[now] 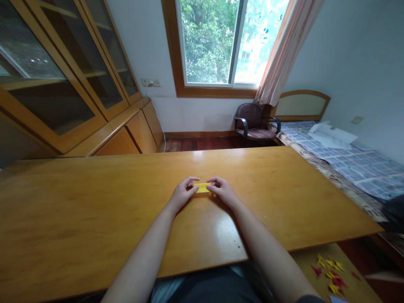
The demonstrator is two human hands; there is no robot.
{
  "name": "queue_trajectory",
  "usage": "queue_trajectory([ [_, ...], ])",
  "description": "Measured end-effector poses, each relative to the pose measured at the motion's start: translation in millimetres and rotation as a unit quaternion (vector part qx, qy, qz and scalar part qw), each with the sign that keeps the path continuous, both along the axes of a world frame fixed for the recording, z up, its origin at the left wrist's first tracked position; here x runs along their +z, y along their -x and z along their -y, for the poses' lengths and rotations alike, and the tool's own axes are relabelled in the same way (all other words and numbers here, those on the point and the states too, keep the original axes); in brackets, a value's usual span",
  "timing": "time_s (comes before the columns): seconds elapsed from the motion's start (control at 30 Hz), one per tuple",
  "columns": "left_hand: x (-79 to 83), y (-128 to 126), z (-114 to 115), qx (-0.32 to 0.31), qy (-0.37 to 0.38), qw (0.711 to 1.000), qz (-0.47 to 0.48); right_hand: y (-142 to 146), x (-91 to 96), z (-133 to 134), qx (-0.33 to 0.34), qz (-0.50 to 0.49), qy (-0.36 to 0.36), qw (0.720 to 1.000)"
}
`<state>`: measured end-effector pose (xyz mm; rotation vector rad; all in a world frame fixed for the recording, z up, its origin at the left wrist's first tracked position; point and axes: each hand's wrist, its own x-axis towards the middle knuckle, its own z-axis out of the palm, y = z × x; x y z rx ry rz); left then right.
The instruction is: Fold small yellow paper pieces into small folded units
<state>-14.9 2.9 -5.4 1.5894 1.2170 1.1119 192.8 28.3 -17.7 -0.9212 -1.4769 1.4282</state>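
Note:
A small piece of yellow paper (202, 188), folded into a narrow strip, spans the gap between my two hands over the middle of the wooden table (94, 219). My left hand (185, 190) pinches its left end between thumb and fingers. At the right end, my right hand (221, 189) grips it the same way. The ends of the paper are hidden by my fingers. Both forearms reach in from the near edge of the table.
Several red and yellow folded paper pieces (333, 271) lie on a lower surface at the near right. Beyond the table stand an office chair (252, 122) and a bed (347, 160) with white sheets on it. A glass-door cabinet (75, 63) lines the left wall.

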Motion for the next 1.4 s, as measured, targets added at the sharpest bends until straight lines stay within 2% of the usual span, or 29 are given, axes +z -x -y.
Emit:
queue_trajectory([
  [0.5, 2.0, -2.4, -2.3, 0.024, -0.014, 1.0, -0.01, -0.7, 0.6, 2.6, 0.012, 0.019, -0.032, 0.999],
  [0.67, 2.9, -4.0, 1.0, 0.011, -0.018, 1.0, -0.007, 1.9, 11.2, 6.9, -0.014, 0.117, -0.109, 0.987],
  [0.83, 6.7, -7.7, 5.2, -0.025, -0.044, 0.996, -0.072, 2.4, 16.7, 9.3, -0.001, 0.158, -0.164, 0.974],
  [0.93, 8.3, -9.5, 6.7, -0.037, -0.053, 0.993, -0.095, 2.5, 16.4, 8.9, 0.003, 0.162, -0.169, 0.972],
  [1.13, 7.5, -8.7, 6.6, -0.032, -0.048, 0.995, -0.08, 2.7, 14.2, 6.4, 0.001, 0.187, -0.164, 0.969],
  [1.4, 0.2, -0.5, 0.4, 0.007, 0.008, 1.0, 0.021, -0.1, 6.8, 0.8, -0.018, 0.119, -0.079, 0.99],
])
